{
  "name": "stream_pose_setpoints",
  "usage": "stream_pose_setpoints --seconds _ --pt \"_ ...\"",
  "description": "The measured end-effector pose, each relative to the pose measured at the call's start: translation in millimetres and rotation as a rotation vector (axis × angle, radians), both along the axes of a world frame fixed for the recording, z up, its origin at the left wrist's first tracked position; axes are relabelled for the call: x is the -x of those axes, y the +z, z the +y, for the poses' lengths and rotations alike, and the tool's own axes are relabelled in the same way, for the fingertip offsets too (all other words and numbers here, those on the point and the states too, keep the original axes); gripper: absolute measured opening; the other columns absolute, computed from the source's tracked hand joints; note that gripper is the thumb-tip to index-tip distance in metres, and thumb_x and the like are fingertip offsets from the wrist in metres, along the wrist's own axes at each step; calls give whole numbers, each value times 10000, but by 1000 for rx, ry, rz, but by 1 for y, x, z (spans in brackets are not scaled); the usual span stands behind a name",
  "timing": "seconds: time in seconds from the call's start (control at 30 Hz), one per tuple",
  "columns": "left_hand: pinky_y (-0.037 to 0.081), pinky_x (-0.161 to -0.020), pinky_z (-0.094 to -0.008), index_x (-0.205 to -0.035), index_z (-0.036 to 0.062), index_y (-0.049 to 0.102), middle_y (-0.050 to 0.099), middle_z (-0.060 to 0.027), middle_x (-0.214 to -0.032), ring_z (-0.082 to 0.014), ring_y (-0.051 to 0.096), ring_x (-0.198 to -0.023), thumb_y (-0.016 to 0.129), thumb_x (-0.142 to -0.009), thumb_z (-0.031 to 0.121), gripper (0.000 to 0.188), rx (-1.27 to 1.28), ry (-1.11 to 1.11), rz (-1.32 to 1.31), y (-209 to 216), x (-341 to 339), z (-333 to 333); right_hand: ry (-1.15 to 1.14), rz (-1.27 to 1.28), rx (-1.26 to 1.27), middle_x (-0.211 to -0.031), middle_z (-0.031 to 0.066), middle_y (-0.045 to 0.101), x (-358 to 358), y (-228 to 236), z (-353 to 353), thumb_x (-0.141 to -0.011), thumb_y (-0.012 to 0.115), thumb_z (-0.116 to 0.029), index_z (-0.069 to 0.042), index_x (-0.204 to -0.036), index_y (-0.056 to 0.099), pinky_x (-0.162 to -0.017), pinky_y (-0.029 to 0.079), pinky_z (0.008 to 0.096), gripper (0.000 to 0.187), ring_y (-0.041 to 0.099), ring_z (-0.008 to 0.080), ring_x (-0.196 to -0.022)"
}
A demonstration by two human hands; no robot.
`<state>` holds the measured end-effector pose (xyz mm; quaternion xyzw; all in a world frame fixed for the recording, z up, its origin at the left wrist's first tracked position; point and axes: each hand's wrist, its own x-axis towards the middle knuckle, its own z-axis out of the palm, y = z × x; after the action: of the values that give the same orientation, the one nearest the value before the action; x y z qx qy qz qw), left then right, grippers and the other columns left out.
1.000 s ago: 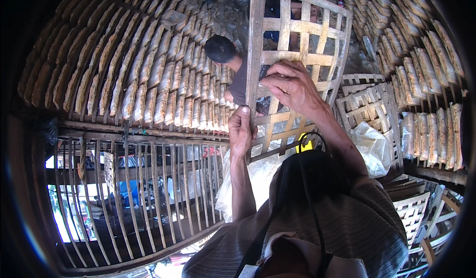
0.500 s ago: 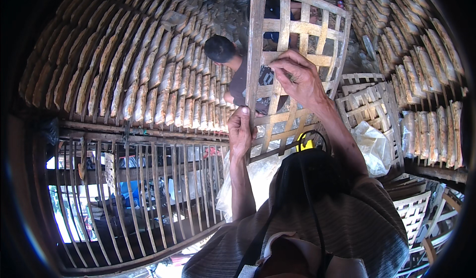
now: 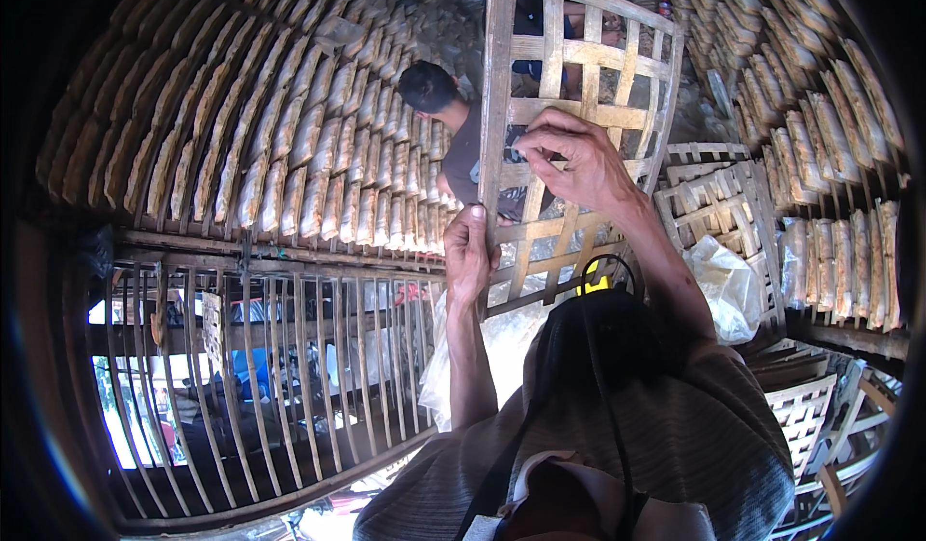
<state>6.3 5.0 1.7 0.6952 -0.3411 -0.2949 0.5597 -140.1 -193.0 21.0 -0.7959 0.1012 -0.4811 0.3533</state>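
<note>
A woven bamboo rack [image 3: 498, 88] with a thick wooden edge bar stands upright in front of me. Around the lower part of that bar my left hand [image 3: 467, 252] is closed, its thumb on the near face. My right hand [image 3: 586, 167] is over the middle of the lattice, its fingers curled into a pinch close to the bar. Whatever the pinch holds, if anything, is too small to make out. Through the openings in the weave, parts of a person and the dim ground show.
Rows of pale slabs [image 3: 333, 165] line slatted shelves at left, with more slabs [image 3: 839, 146] at right. A person [image 3: 434, 97] sits beyond the rack. Other woven racks [image 3: 719, 203] and a clear plastic bag [image 3: 723, 290] are on my right. A slatted bamboo frame [image 3: 260, 396] is at lower left.
My right hand has moved slightly down and its fingers have turned a little. The left hand and the bamboo rack are almost still. The person beyond has shifted slightly.
</note>
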Motion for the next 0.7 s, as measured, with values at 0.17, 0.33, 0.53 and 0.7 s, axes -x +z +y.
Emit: stream_pose_setpoints --seconds 0.17,0.33,0.53,0.7 --pt "305 -375 -233 -930 54 711 584 13 -626 -43 441 -421 461 -1163 433 510 5 50 51 6 5 -4 52 22 -76 -958 77 691 -9 -12 21 -876 759 -34 -49 -1000 745 -766 603 400 126 716 278 -879" --pt "301 -370 -236 -927 58 709 550 26 -585 -46 438 -412 468 -1158 448 513 0 42 51 1 0 -1 5 31 -10 -960 77 684 -15 -16 26 -875 766 -42 -45 -1000 741 -767 603 401 127 708 282 -864" --pt "303 -373 -235 -929 62 708 536 32 -577 -45 435 -410 483 -1154 444 497 -9 62 71 2 2 -1 56 44 24 -991 88 693 -13 -21 23 -862 790 -18 -24 -1042 767 -770 602 405 182 712 281 -853" --pt "304 -374 -230 -935 61 707 543 30 -586 -44 433 -412 495 -1149 450 492 5 55 65 3 2 -3 19 41 73 -983 88 692 -17 -23 23 -851 792 -10 -22 -1025 763 -786 603 402 177 709 274 -870"
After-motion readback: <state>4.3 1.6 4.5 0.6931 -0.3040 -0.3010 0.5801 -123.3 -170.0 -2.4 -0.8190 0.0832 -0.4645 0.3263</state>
